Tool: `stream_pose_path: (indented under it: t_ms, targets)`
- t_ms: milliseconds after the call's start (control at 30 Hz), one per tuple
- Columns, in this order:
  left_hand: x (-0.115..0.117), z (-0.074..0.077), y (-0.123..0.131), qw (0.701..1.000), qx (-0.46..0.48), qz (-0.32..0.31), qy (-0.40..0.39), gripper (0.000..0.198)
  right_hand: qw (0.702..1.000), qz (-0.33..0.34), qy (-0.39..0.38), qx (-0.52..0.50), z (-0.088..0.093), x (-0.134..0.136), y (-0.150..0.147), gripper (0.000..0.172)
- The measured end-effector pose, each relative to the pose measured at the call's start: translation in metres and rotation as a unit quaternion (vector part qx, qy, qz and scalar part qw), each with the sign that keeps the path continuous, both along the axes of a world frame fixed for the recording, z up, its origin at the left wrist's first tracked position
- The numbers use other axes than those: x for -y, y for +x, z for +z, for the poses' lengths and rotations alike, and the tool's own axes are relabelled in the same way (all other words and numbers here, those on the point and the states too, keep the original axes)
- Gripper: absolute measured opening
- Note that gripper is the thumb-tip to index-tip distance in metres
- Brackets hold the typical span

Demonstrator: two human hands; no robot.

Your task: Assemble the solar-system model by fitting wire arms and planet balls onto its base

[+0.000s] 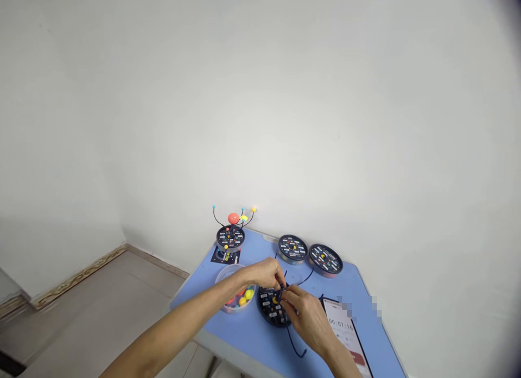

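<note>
A round black base (pixel 268 307) printed with small planets and labels sits on the blue table under both my hands. My left hand (pixel 268 273) reaches over it from the left, fingers pinched at a black piece above its middle. From the right, my right hand (pixel 305 315) closes its thumb and fingers on the same black piece. Thin black rods (pixel 306 278) stick out from this spot, and another curved rod (pixel 293 342) runs toward the front. My fingers hide where the rods join.
Left of the base stands a clear tub (pixel 234 308) of colourful balls. Behind it is an assembled planet model (pixel 230 238) on a dark card (pixel 217 257). Two more round bases (pixel 293 249) lie at the back. A phone (pixel 345 334) showing a timer is at right.
</note>
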State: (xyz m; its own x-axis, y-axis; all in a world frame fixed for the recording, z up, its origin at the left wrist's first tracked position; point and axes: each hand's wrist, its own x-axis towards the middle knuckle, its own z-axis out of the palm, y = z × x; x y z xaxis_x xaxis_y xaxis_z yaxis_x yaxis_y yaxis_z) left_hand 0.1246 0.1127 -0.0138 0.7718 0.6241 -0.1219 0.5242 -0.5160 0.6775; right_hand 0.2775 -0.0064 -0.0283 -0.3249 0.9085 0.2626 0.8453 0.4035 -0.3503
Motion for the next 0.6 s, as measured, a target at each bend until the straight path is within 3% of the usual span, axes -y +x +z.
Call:
stream_pose_path:
  t_ms: [367,600]
  targets:
    - [-0.005,0.009,-0.004,1.0,0.002,-0.006,0.005,0.042,0.987,-0.038,0.108,-0.111,0.018,0.011,0.033,0.034]
    - [0.011,0.036,-0.064,0.993,0.009,0.067,0.095,0.03,0.958,-0.068,0.174,-0.218,0.034,0.058,0.035,0.021]
